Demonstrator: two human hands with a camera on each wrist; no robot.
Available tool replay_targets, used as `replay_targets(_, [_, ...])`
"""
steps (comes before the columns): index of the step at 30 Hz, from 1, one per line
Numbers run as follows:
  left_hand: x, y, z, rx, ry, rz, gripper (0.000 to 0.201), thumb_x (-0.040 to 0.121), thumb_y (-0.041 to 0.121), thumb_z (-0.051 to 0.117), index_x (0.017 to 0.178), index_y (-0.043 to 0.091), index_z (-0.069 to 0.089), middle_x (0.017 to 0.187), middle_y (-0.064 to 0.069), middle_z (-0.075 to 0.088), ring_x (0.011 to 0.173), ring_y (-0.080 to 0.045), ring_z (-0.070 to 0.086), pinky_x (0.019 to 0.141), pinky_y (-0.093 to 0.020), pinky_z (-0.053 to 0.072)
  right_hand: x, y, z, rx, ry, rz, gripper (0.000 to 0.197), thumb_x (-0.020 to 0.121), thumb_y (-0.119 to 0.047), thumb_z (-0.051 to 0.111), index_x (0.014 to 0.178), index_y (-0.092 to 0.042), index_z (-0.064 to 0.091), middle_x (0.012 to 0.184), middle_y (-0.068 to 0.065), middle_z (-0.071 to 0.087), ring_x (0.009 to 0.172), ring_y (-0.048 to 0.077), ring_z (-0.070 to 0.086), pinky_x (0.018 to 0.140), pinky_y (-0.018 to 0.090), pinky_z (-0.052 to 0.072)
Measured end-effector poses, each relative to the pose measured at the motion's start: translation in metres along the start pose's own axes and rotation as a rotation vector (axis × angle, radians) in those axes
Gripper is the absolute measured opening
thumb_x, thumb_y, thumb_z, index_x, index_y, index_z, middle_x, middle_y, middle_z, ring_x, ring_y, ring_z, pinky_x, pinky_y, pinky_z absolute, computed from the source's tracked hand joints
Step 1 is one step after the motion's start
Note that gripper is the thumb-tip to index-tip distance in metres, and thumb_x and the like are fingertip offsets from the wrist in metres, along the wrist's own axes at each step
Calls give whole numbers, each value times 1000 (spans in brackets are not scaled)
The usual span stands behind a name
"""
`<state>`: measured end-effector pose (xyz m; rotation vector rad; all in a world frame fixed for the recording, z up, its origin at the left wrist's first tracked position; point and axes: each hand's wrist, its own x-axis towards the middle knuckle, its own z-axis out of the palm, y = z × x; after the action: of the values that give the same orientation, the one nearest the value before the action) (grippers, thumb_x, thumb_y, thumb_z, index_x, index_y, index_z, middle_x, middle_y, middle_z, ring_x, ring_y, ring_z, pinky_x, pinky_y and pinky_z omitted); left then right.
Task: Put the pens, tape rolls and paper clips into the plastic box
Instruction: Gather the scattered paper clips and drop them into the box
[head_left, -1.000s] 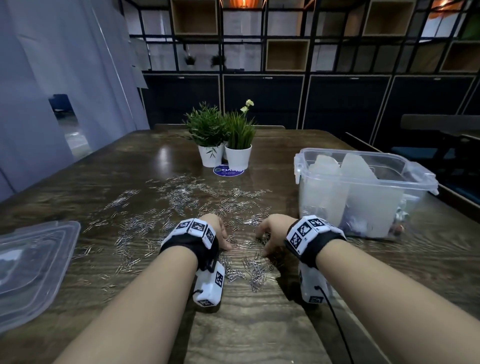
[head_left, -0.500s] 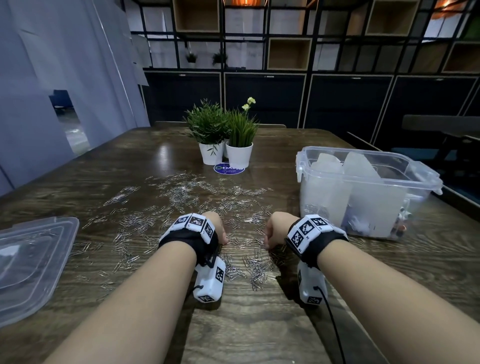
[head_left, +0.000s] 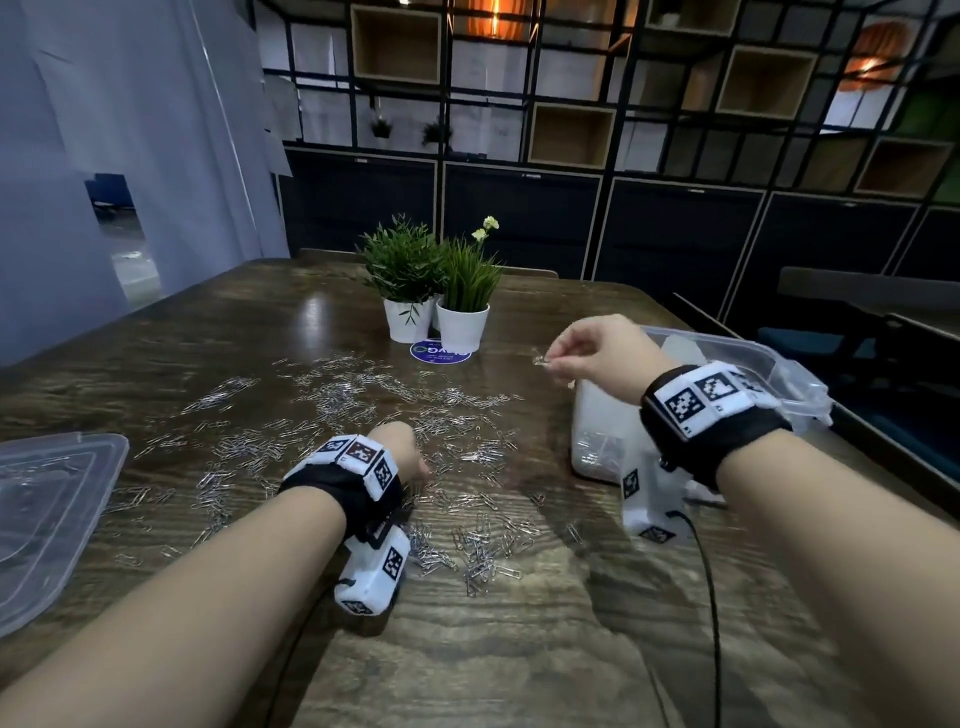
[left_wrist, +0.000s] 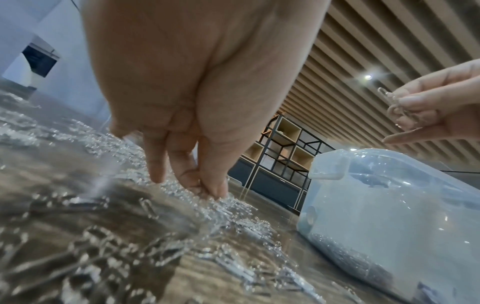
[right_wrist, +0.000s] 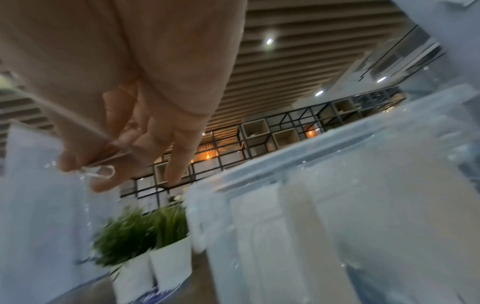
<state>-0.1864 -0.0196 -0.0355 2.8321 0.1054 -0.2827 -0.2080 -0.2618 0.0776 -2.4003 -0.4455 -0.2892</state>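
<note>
Nearest to us, the wooden table (head_left: 519, 649) shows bare grain, then a loose scatter of paper clips (head_left: 332, 410) that spreads from just ahead of our wrists out toward the middle. Our left hand (head_left: 400, 452) is low over that scatter, and in the left wrist view its fingers (left_wrist: 182, 168) point down, drawn together at the tips and touching the clips on the table; we cannot tell whether they have one pinched. At the left edge lies a clear plastic lid (head_left: 47, 514), flat on the table and well apart from the hands. Farther out and to the right, our right hand (head_left: 597, 353) is raised above the table, and its fingers (right_wrist: 145, 144) pinch a small bunch of paper clips (head_left: 543, 360) between thumb and fingertips, held just beside the near left corner of the plastic box (head_left: 779, 374). The box stands open on the right side of the table; through its cloudy wall we see pale shapes and some clips along the bottom. Beyond the scatter, two small green plants in white pots (head_left: 436, 322) stand side by side near the table's middle, with a round blue sticker (head_left: 439, 352) just in front of them. Behind the table runs a dark shelving grid (head_left: 571, 130) with wooden cubbies.
</note>
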Motion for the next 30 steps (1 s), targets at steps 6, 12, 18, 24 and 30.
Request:
replay_targets(6, [-10, 11, -23, -204, 122, 172, 17, 88, 24, 67, 85, 7, 70, 69, 8, 61, 65, -4, 55, 56, -15, 38, 21, 41, -37, -71, 244, 196, 15, 81, -7, 75, 71, -16, 68, 76, 6, 72, 77, 17, 71, 81, 36, 58])
replay_targets(12, [-14, 31, -41, -248, 218, 310, 17, 87, 24, 68, 85, 7, 71, 69, 14, 59, 64, -1, 52, 57, -17, 37, 21, 64, -23, -206, 144, 228, 21, 95, -19, 59, 88, -8, 75, 89, 2, 73, 77, 13, 66, 57, 14, 44])
replay_targets(18, [-12, 80, -56, -316, 321, 447, 14, 87, 27, 68, 80, 15, 69, 75, 3, 65, 64, -3, 53, 56, -14, 35, 11, 79, -50, -57, 198, 212, 31, 96, -37, 54, 83, -15, 71, 80, -1, 71, 80, 18, 70, 76, 34, 55])
replay_targets(24, [6, 158, -63, -508, 451, 559, 9, 86, 24, 68, 80, 18, 66, 70, 12, 58, 69, -8, 52, 60, -15, 37, -14, 107, -56, -358, -119, 271, 56, 74, -74, 60, 71, -18, 57, 69, -2, 60, 69, 15, 58, 63, 29, 41])
replay_targets(30, [40, 204, -45, -244, 286, 456, 10, 89, 36, 61, 88, 34, 71, 99, 10, 65, 109, -18, 52, 96, -40, 44, -13, 108, -55, -479, -125, 220, 54, 79, -76, 53, 66, -24, 44, 67, -8, 52, 72, 17, 57, 66, 32, 41])
